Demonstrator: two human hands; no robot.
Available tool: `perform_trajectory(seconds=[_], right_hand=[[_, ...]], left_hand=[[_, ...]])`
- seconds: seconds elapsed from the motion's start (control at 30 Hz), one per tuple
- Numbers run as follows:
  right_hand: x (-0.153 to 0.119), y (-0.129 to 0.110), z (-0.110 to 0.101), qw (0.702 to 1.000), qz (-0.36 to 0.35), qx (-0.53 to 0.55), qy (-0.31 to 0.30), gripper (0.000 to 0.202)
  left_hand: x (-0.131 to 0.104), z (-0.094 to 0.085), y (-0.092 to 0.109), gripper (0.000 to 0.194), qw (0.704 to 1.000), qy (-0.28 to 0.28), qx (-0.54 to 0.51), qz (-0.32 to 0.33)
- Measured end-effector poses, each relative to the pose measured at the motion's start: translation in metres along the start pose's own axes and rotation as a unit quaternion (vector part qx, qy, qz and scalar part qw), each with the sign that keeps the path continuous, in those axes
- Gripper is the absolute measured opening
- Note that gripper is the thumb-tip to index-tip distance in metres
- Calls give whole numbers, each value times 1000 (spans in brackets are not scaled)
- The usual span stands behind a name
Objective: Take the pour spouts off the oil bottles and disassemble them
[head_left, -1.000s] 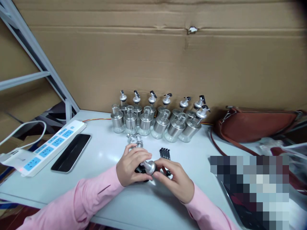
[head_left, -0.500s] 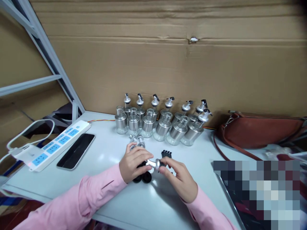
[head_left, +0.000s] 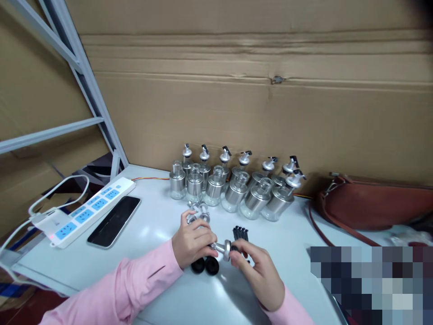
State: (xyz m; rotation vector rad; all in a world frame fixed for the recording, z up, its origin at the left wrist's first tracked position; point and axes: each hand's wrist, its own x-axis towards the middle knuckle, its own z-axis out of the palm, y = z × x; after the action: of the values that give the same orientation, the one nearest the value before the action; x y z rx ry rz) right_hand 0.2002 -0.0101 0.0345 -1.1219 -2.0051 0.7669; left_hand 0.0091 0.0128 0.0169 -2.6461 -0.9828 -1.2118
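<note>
Between my hands is a silver pour spout [head_left: 223, 249] lying sideways. My left hand [head_left: 194, 241] closes its fingers on the narrow silver end. My right hand [head_left: 259, 268] pinches the dark end at the right with thumb and fingertips. Just below my left hand, round black caps [head_left: 212, 266] rest on the table. Beyond it are several more silver spout parts [head_left: 203, 211], partly hidden by my fingers. A row of small black pieces [head_left: 241, 233] lies past my right hand.
Glass bottles with steel sleeves [head_left: 214, 187] stand in rows at the back, some topped with spouts. To the left are a power strip [head_left: 91, 212] and a phone [head_left: 114, 222]. A brown bag [head_left: 368, 201] lies at right, before a cardboard wall [head_left: 203, 104].
The whole view has shifted, so the scene sits lower and slightly to the right. Both hands stay on the spout, its narrow end now more covered by my left fingers.
</note>
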Motion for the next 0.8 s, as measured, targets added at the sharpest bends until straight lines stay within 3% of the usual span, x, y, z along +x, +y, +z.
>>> perform_trajectory(seconds=[0.2, 0.37, 0.5, 0.8], right_hand=[[-7, -11, 7, 998, -44, 23, 32, 33], [-6, -12, 8, 983, -157, -21, 87, 18], [-3, -11, 2, 962, -241, -102, 84, 3], [0, -11, -6, 936, -301, -163, 88, 8]], left_hand=[[3, -8, 2, 55, 997, 45, 22, 64], [4, -9, 2, 54, 998, 5, -53, 31], [8, -12, 1, 55, 995, -30, -99, 0], [10, -11, -1, 57, 966, -92, -234, -61]])
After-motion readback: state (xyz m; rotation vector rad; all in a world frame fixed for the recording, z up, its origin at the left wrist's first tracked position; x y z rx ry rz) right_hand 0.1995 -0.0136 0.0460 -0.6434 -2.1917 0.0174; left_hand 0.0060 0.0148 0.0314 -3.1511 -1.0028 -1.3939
